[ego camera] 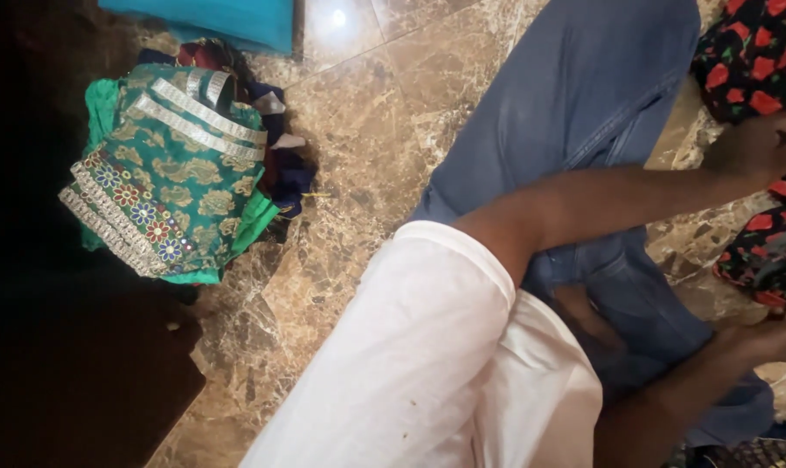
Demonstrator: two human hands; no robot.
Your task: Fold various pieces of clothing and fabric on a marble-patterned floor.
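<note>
Two hands worked a black floral cloth [761, 78] at the frame's right edge.
Left hand [753, 147] gripped its upper part; right hand [770, 338] lay on the lower part, grip unclear. Folded green garment [163, 178] sat well apart on the marble floor [358, 130].

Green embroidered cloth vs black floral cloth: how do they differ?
The green embroidered cloth lies folded on the marble floor at left, untouched; the black floral cloth is spread at right, with a hand on it. Green has gold motifs and silver trim; black has red flowers. Both are patterned fabric.
</note>
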